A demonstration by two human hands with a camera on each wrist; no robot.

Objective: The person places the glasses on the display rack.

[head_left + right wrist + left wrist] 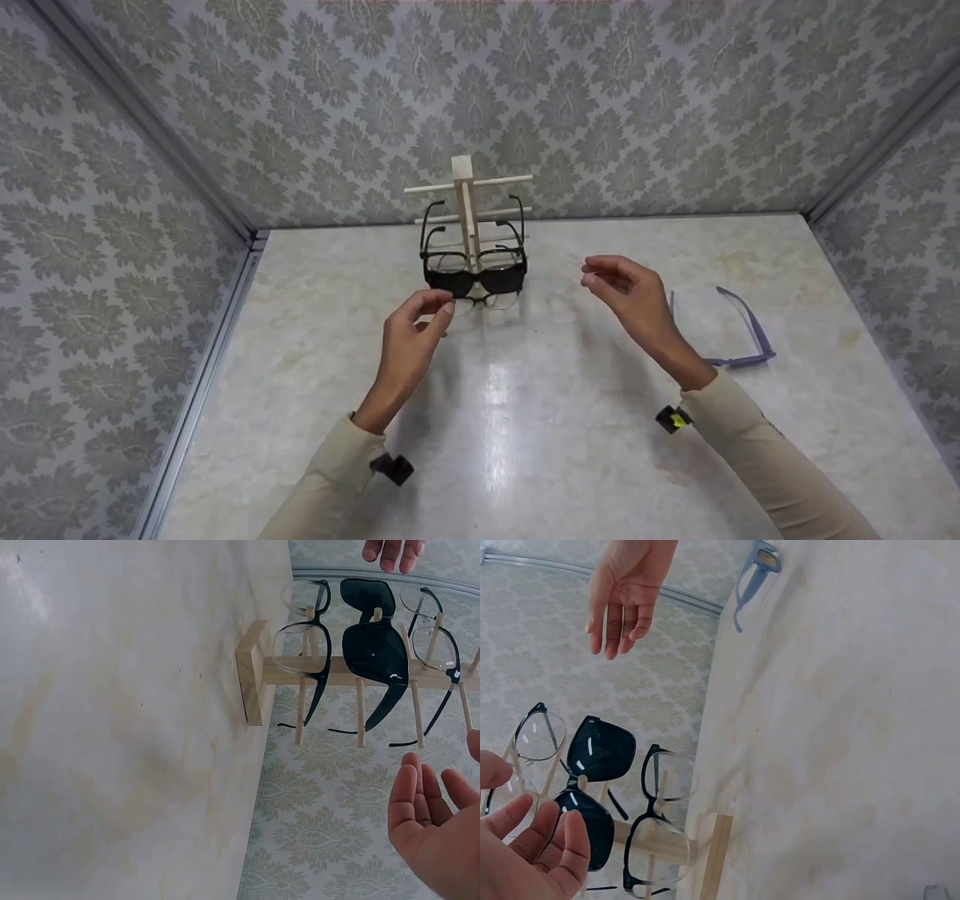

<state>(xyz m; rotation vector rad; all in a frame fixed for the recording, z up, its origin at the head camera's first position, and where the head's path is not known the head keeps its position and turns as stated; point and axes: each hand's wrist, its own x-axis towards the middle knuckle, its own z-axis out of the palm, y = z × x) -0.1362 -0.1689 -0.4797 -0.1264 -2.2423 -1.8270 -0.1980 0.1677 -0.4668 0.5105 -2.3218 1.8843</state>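
You have a wide stretch of table (525, 420) between your two arms and in front of the wooden glasses stand (466, 201). The stand sits near the back edge, close to the wall (517, 75). A metal rail (193, 397) runs down the left edge, and another wall rises by the right edge.

Your left hand (414, 324) is just in front of the stand, apart from the glasses. Its fingers are softly bent, the thumb is away from them, and it has hold of nothing. Your right hand (624, 289) hangs in the air right of the stand, loose and holding nothing, with a gap between thumb and fingers.

The table is pale and shiny, with marble-like yellow spots. The walls have gray-green leaf shapes.

Count four pairs of glasses. Three hang on the stand: black-topped clear glasses (448, 256) highest, black sunglasses (502, 280) in the middle, and dark-rimmed clear glasses (325, 652) lowest. One blue-purple pair (752, 361) lies on the table near the right side, partly behind your right wrist in the head view. You wear two tan sleeves (742, 427) and two small black cameras (394, 469).
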